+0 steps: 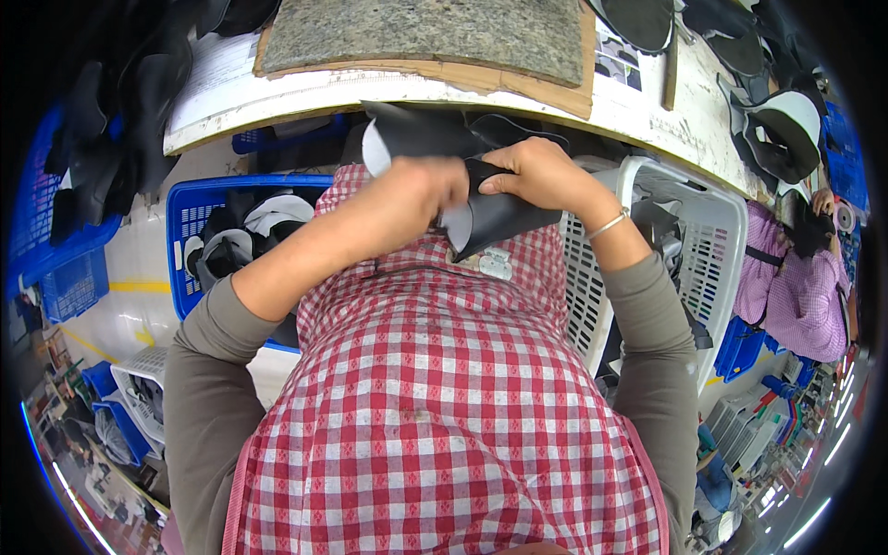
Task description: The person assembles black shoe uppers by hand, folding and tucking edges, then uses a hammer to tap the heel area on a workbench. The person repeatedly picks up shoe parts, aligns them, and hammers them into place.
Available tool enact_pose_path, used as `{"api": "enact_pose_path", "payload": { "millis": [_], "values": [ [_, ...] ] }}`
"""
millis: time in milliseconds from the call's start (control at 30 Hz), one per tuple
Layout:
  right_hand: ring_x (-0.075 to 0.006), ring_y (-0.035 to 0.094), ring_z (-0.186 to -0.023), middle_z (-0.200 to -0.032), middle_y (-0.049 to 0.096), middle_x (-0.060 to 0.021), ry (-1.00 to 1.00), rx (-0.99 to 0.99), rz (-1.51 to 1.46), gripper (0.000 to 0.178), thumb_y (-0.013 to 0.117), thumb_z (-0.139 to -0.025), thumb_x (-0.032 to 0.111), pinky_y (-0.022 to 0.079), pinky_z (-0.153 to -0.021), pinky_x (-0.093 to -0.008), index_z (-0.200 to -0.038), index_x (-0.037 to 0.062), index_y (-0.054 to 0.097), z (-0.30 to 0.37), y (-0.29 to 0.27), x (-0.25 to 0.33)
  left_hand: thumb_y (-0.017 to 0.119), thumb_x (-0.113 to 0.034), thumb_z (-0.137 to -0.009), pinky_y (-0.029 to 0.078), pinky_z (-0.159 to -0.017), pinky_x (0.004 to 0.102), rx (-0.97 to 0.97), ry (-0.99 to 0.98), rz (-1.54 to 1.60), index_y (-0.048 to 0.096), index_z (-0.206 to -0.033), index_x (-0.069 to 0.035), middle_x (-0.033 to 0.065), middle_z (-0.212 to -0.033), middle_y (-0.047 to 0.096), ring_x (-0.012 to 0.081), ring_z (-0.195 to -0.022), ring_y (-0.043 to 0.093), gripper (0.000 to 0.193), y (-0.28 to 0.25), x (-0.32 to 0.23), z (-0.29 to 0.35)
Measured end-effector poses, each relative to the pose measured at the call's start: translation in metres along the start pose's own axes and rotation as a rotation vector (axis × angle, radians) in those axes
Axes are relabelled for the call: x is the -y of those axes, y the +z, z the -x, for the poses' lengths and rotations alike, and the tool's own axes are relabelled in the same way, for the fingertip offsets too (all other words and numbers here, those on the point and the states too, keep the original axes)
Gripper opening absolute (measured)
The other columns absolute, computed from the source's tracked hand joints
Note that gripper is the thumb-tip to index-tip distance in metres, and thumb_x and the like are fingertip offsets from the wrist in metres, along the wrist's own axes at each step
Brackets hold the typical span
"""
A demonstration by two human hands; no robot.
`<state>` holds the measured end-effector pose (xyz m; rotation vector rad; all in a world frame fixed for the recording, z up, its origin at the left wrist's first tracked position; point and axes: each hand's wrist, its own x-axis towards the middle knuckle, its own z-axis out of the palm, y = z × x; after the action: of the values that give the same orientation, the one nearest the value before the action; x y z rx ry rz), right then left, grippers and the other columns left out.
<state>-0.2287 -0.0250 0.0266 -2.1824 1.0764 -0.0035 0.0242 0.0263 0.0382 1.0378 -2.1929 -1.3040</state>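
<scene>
A black sheet-like piece (504, 222) with a pale lining, looking like a leather shoe upper, is held over my lap, just below the table edge. My right hand (541, 176) is closed on it, thumb on top and fingers curled round its folded edge. Motion smears my left hand (416, 190), which is at the left side of the same piece; its fingers cannot be made out. Beyond the hands, more black material (421, 129) with a white underside spreads toward the table. Whether it belongs to the same piece is unclear.
The white worktable (217, 111) carries a stone slab (425, 37) on a wooden board. A blue crate (174, 231) of black and white pieces stands left, a white crate (731, 250) right. Black pieces (782, 134) lie at the table's right end. Another person (805, 305) works far right.
</scene>
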Motion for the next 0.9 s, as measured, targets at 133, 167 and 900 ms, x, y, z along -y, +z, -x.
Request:
{"api": "enact_pose_path", "payload": {
  "millis": [133, 167, 900],
  "values": [
    [-0.0351, 0.073, -0.079, -0.085, 0.075, -0.0137, -0.094, -0.191, 0.139, 0.031, 0.080, -0.083, 0.036, 0.056, -0.068, -0.0425, -0.104, 0.0127, 0.081, 0.016, 0.009, 0.018, 0.064, 0.003, -0.080, 0.057, -0.077, 0.0418, -0.276, 0.154, -0.686, 0.061, -0.094, 0.002, 0.0203, -0.091, 0.065, 0.0381, -0.092, 0.068, 0.014, -0.003, -0.029, -0.030],
    [-0.0344, 0.073, -0.077, -0.083, 0.075, -0.0128, -0.150, -0.245, 0.165, 0.030, 0.080, -0.083, 0.036, 0.056, -0.066, -0.0417, -0.102, 0.0127, 0.081, 0.019, 0.013, 0.021, 0.067, -0.001, -0.080, 0.058, -0.079, 0.0407, -0.068, 0.057, -0.850, 0.065, -0.093, 0.003, 0.0202, -0.092, 0.068, 0.0384, -0.092, 0.069, 0.014, -0.006, -0.033, -0.036],
    [-0.0239, 0.060, -0.083, -0.081, 0.065, -0.0016, -0.032, -0.556, -0.003, 0.025, 0.086, -0.076, 0.024, 0.041, -0.082, -0.0381, -0.093, 0.0105, 0.074, 0.045, 0.034, 0.036, 0.069, 0.002, -0.091, 0.055, -0.079, 0.0284, 0.001, -0.237, 0.113, 0.076, -0.112, 0.001, 0.0090, -0.093, 0.078, 0.0121, -0.085, 0.070, 0.022, 0.004, 0.017, -0.029]
  ]
}}
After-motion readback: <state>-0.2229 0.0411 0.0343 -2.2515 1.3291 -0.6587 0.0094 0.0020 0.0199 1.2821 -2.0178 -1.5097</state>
